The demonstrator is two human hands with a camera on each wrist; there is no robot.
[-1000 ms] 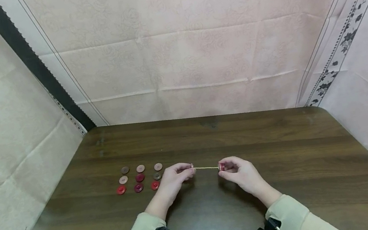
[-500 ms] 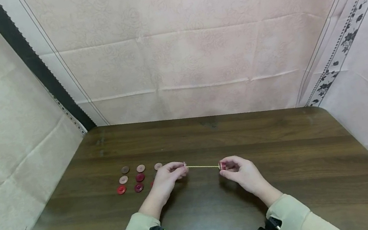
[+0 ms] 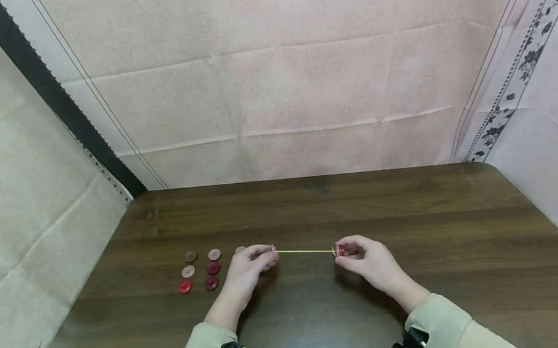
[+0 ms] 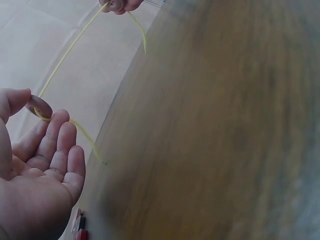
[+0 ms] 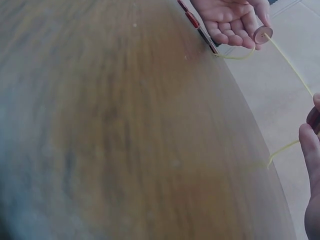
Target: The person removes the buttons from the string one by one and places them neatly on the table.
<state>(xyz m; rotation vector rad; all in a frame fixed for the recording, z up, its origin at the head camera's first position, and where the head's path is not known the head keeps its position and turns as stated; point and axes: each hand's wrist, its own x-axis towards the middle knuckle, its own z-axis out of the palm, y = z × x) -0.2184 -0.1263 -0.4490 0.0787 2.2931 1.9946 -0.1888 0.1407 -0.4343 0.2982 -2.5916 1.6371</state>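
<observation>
My left hand (image 3: pixel 241 277) pinches a pinkish button (image 4: pixel 40 106) between thumb and fingertips, above the table. A thin yellow cord (image 3: pixel 304 251) runs through that button and stretches straight across to my right hand (image 3: pixel 372 262). There the thumb and fingers grip a small stack of dark red and pinkish buttons (image 3: pixel 340 250), also on the cord. In the left wrist view a loose cord end (image 4: pixel 87 136) hangs below the left fingers. Another loose end (image 5: pixel 282 149) droops beyond the right hand's stack in the right wrist view.
Left of the hands, loose buttons lie in rows on the brown wooden table (image 3: pixel 433 221): grey (image 3: pixel 191 256), pink (image 3: pixel 214 254), dark red (image 3: pixel 213 268) and bright red (image 3: pixel 184 286) among them. The left hand hides some. Pale cloth (image 3: pixel 265 95) hangs behind and at both sides.
My left hand has moved left with its button, so the cord between the hands is longer. It now covers the nearest column of buttons. The right hand has hardly moved.
</observation>
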